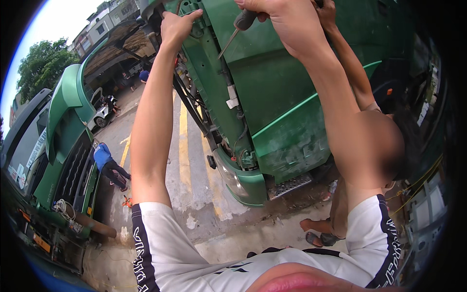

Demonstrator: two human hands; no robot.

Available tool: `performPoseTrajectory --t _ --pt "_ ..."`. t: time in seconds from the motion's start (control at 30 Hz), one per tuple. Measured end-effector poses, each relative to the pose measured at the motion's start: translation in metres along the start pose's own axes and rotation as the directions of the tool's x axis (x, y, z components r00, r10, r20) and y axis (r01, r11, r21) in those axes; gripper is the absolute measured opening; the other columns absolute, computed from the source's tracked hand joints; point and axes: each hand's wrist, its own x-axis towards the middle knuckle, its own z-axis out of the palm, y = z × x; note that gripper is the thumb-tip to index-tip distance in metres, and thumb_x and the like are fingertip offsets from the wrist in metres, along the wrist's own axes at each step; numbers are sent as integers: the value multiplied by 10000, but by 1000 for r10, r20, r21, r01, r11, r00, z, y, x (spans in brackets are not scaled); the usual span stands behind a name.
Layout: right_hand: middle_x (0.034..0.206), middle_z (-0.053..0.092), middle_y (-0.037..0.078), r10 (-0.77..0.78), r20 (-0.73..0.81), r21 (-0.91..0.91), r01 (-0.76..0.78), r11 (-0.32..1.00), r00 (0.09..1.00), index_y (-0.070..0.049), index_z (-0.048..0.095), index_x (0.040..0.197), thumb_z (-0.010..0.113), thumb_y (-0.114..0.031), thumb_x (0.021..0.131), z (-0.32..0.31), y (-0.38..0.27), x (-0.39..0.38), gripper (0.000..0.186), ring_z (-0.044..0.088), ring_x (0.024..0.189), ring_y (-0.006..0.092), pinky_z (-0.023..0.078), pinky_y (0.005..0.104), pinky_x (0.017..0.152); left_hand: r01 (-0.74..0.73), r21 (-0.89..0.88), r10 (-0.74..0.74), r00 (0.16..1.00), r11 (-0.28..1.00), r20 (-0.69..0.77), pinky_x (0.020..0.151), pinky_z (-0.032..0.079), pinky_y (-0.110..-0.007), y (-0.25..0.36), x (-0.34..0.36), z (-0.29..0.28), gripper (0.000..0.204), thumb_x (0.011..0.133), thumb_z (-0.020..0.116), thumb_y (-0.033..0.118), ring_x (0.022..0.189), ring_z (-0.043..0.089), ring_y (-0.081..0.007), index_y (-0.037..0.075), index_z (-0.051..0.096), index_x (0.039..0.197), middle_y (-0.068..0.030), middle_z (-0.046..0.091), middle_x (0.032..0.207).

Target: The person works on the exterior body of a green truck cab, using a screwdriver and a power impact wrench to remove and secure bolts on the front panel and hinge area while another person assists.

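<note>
At green truck, right hand raised, 1 screwdriver gripped

Upper centre, the screwdriver has a matt plastic handle and metal shank. The green cab panel looks smooth, scuffed below.

"Where's the dark grey-handled, slim-shafted metal screwdriver?"
"In front of the green metal truck cab, slanted, tip downward near the cab's front edge."
"And the cab?"
"Scuffed low down, front-corner frame exposed."
</note>
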Motion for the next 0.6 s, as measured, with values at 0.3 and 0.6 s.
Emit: performPoseTrajectory --t 0.3,0.6 --pt "874 643 32 -479 -268 -79 477 875 836 -15 579 1000 770 -135 935 35 34 46 235 606 767 86 504 239 693 6 365 112 947 931 -302 1071 463 -495 10 -11 33 1186 782 759 577 1298 524 -453 -212 217 1481 -353 469 1423" --pt "823 613 -2 -381 -304 212 452 866 873 -35 560 986 768 -201 949 21 76 35 268 591 724 70 483 214 664 -47 532 246 919 845 -310 900 559 -479 7 -7 35 795 804 757 503 1026 680 -457 -159 504 1165 -338 634 1190"
